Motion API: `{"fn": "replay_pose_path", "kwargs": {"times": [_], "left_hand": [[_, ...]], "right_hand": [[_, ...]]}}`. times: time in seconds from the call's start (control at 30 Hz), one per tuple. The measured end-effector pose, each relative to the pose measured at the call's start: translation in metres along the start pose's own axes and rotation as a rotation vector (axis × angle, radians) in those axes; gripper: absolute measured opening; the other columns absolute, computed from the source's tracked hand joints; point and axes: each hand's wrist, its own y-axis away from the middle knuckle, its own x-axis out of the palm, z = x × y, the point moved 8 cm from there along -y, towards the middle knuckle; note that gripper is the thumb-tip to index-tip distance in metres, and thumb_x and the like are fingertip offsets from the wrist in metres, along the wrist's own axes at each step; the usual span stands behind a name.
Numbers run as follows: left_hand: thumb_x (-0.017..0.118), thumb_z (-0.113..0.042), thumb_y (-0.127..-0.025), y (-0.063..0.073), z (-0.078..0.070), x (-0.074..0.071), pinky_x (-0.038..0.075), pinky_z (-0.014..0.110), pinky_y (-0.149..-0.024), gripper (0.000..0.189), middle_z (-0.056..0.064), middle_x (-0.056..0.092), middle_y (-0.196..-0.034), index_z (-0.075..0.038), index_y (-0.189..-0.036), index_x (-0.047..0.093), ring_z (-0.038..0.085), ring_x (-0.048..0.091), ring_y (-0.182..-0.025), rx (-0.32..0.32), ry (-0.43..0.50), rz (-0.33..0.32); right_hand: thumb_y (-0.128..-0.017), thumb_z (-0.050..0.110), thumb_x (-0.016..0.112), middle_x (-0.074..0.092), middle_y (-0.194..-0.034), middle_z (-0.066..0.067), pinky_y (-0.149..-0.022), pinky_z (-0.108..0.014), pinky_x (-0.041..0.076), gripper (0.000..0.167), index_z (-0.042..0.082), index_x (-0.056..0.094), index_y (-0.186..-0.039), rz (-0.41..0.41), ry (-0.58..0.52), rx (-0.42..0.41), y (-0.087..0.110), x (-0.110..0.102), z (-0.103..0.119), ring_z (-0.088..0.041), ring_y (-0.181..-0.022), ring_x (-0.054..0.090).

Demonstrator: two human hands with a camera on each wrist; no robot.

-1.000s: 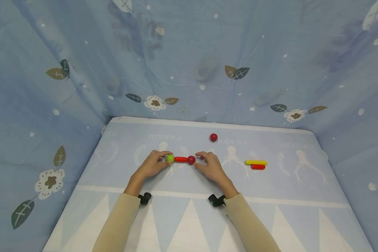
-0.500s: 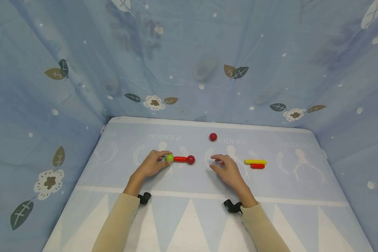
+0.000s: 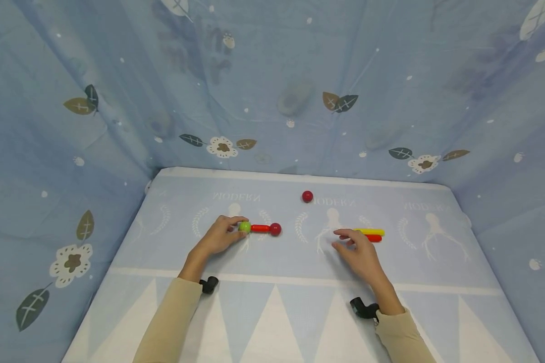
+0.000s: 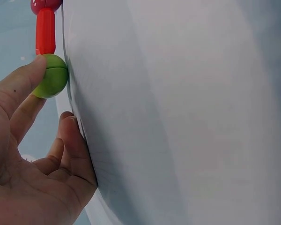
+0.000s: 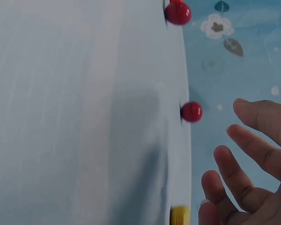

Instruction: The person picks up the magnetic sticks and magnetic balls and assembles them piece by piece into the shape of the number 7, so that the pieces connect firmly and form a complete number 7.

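Note:
My left hand pinches a green ball between thumb and index finger. A short red rod runs from that ball to a dark red ball, the three joined in a row on the table. Nothing is held in my right hand, whose fingers are spread and loosely bent. It hovers just left of and in front of a yellow rod and a shorter red rod, which lie side by side. The hand partly covers the left ends of both rods.
A loose dark red ball sits toward the back of the table, behind and right of the joined pieces. Blue printed curtain cloth rises behind the table and on both sides.
My right hand has left the dark red ball of the joined pieces and moved right to the two loose rods. My left hand keeps its pinch on the green ball in place.

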Motion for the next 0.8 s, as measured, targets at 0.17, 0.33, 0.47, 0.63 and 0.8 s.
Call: {"fn": "replay_pose_path", "kwargs": {"times": [0.17,0.33,0.47,0.63,0.8], "left_hand": [[0.071,-0.023,-0.095,0.000,-0.001,-0.001,0.050,0.049,-0.088,0.042,0.019,0.049,-0.129,-0.020,-0.136,0.064,0.034,0.055,-0.112,-0.001,-0.006,-0.008],[0.071,-0.023,-0.095,0.001,-0.002,-0.001,0.049,0.050,-0.089,0.042,0.019,0.049,-0.129,-0.020,-0.137,0.064,0.034,0.055,-0.112,0.000,-0.010,-0.007],[0.071,-0.023,-0.095,0.001,-0.001,0.000,0.049,0.051,-0.089,0.042,0.019,0.050,-0.128,-0.019,-0.136,0.064,0.034,0.055,-0.112,0.000,-0.007,-0.006],[0.071,-0.024,-0.095,0.000,-0.001,0.000,0.049,0.050,-0.088,0.042,0.018,0.050,-0.128,-0.019,-0.137,0.064,0.033,0.055,-0.111,-0.002,-0.009,-0.009],[0.071,-0.024,-0.095,0.000,-0.001,0.001,0.050,0.049,-0.087,0.042,0.017,0.051,-0.126,-0.020,-0.137,0.064,0.033,0.055,-0.111,-0.004,-0.014,-0.013]], "right_hand": [[-0.093,0.015,0.074,0.064,-0.114,-0.016,-0.083,-0.046,0.044,0.033,0.005,0.068,-0.123,-0.047,0.026,-0.002,0.008,-0.021,-0.013,-0.029,-0.095,0.056],[-0.094,0.016,0.073,0.065,-0.115,-0.017,-0.080,-0.043,0.045,0.032,0.004,0.068,-0.123,-0.088,0.073,0.029,0.015,-0.039,-0.028,-0.029,-0.095,0.057],[-0.095,0.018,0.071,0.064,-0.113,-0.017,-0.080,-0.041,0.045,0.030,0.003,0.069,-0.121,-0.099,0.089,0.067,0.018,-0.049,-0.040,-0.029,-0.095,0.057],[-0.095,0.015,0.071,0.064,-0.110,-0.018,-0.082,-0.040,0.045,0.027,0.003,0.070,-0.119,-0.119,0.109,0.062,0.019,-0.060,-0.053,-0.031,-0.100,0.055],[-0.090,0.006,0.074,0.062,-0.107,-0.024,-0.076,-0.043,0.040,0.029,-0.001,0.070,-0.117,-0.158,0.168,0.042,0.015,-0.070,-0.060,-0.035,-0.097,0.050]]}}
